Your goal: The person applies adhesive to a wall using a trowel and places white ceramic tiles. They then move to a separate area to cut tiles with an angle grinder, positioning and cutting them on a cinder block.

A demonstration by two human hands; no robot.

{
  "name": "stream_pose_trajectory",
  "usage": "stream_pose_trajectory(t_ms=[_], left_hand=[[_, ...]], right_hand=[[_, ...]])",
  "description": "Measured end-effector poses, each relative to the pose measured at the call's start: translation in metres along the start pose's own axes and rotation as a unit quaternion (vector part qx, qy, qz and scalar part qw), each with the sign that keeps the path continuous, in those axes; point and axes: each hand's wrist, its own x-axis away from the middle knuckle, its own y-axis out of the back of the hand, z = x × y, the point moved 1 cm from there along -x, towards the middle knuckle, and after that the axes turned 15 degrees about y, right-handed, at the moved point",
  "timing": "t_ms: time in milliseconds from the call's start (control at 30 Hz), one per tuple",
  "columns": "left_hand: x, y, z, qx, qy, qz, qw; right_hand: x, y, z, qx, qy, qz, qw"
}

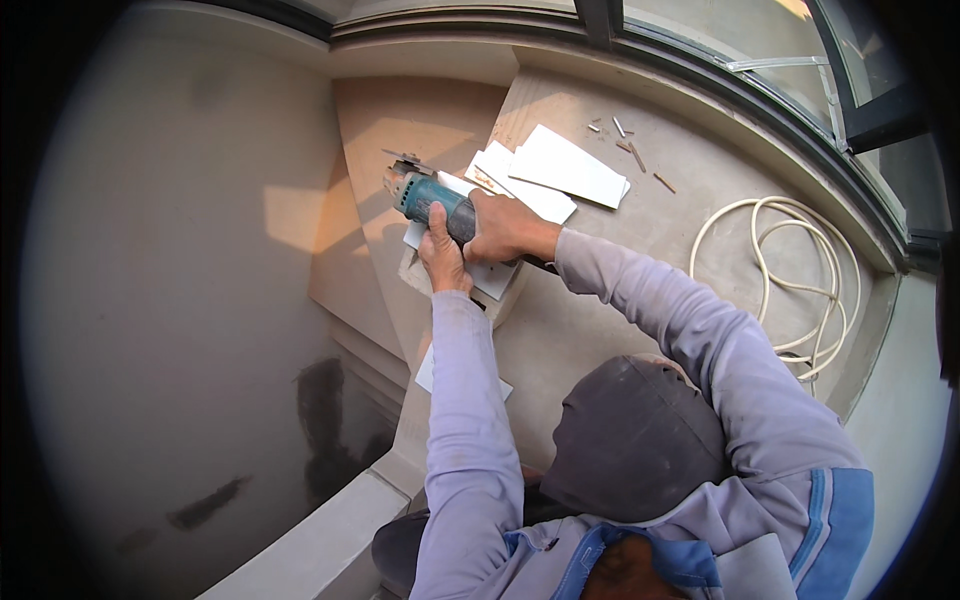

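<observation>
Matt plastic-cased angle grinder [417, 195], smooth white tiles [568, 168], soft matt cloth sleeves [463, 370]

Dark-framed windows [597, 20] curve along the far side and far right, beside a pale floor or ledge [590, 330]. On the left spreads a smooth grey surface [180, 250] (wall or floor, hard to tell), with dark patches [321, 405] at its near end and warm sunlight [292, 215] farther right.

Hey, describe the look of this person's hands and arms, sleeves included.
The left hand and right hand are bare, without gloves. Long, wrinkled, pale lavender-grey sleeves reach the wrists. A blue panel shows near the right shoulder.
</observation>
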Motion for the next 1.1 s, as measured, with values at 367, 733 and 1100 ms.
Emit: stream_pose_trajectory(t_ms=[367,733,1100], left_hand=[[-0.0051,0.0004,0.0058,0.009,-0.007,0.003,1.0],[-0.0094,0.004,0.0077,0.021,-0.004,0.006,1.0],[-0.01,0.0055,0.0072,0.028,-0.004,0.018,0.999]], right_hand=[[-0.0005,0.0018,-0.0014,0.008,-0.01,0.021,1.0],[-0.0016,0.0006,-0.0019,0.002,-0.007,0.013,1.0],[-0.0006,0.0015,0.0004,-0.001,-0.008,0.011,1.0]])
